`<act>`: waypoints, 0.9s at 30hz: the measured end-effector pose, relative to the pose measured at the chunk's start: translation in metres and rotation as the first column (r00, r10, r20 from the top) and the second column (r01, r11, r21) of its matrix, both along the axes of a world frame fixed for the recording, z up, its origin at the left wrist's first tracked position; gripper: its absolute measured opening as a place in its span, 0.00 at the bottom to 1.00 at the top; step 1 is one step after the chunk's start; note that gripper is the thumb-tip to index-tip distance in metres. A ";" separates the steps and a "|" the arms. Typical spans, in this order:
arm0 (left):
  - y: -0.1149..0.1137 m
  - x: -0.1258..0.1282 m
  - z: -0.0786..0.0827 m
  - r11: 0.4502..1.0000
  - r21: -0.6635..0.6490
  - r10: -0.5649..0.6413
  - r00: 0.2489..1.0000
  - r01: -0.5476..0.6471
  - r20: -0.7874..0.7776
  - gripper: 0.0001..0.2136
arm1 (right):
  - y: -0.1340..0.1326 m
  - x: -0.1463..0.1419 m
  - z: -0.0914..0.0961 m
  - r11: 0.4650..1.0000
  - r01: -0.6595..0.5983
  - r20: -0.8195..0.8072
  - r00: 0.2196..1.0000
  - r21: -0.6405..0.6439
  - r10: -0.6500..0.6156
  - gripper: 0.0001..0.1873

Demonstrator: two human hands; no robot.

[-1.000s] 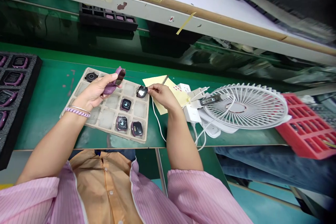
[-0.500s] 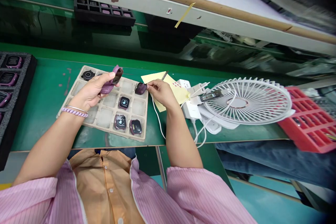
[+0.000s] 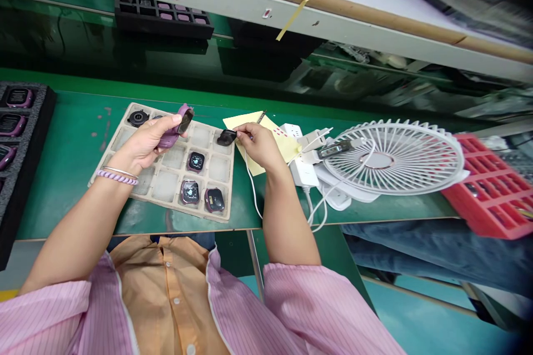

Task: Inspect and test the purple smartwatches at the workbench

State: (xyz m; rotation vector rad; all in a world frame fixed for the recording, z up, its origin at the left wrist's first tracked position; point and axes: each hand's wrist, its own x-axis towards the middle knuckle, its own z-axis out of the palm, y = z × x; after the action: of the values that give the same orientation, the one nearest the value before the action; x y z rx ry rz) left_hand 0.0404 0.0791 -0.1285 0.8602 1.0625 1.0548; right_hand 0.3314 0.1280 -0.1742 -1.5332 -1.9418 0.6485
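Observation:
My left hand [image 3: 152, 136], over the left half of a beige compartment tray [image 3: 166, 204], is closed around purple smartwatch cases; one purple watch case [image 3: 186, 120] stands tilted between thumb and fingers, another purple part [image 3: 168, 138] shows below it. My right hand [image 3: 260, 144] pinches the edge of a dark smartwatch [image 3: 226, 137] at the tray's upper right compartment, the watch tilted. Lower in the tray lie two watches with lit screens, an upper one [image 3: 196, 161] and a lower one [image 3: 190, 192], plus a purple-edged watch [image 3: 215, 199]. A round black part [image 3: 138, 117] sits top left.
A white cable [image 3: 252, 188] runs down beside my right hand. Yellow paper [image 3: 287, 144], a white power strip [image 3: 303, 173], a white fan [image 3: 377, 162] and a red divided tray [image 3: 487, 199] stand to the right. A black foam tray [image 3: 35, 138] holds purple watches at left.
My right hand has tipped the dark watch and shifted it slightly to the right and upward; it now shows a black side. My left hand keeps its hold, almost unmoved.

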 end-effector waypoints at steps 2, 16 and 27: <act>-0.001 0.000 0.001 1.000 -0.008 -0.003 1.000 0.003 0.000 0.20 | -0.004 0.001 0.002 0.994 -0.036 -0.106 0.994 -0.106 0.024 0.06; 0.000 0.000 0.002 1.000 -0.030 0.005 1.000 -0.004 0.026 0.19 | -0.021 0.009 0.018 0.962 -0.266 0.002 0.964 -0.055 0.266 0.13; 0.000 -0.001 0.004 0.999 -0.042 0.025 0.999 -0.023 0.048 0.19 | -0.028 -0.007 0.022 0.999 -0.022 0.000 1.000 0.035 0.022 0.13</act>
State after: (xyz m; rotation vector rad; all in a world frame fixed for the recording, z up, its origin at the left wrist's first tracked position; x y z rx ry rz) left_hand 0.0394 0.0793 -0.1244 0.7865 1.0530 1.0648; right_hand 0.3242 0.1004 -0.1526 -1.4925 -1.9627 0.6209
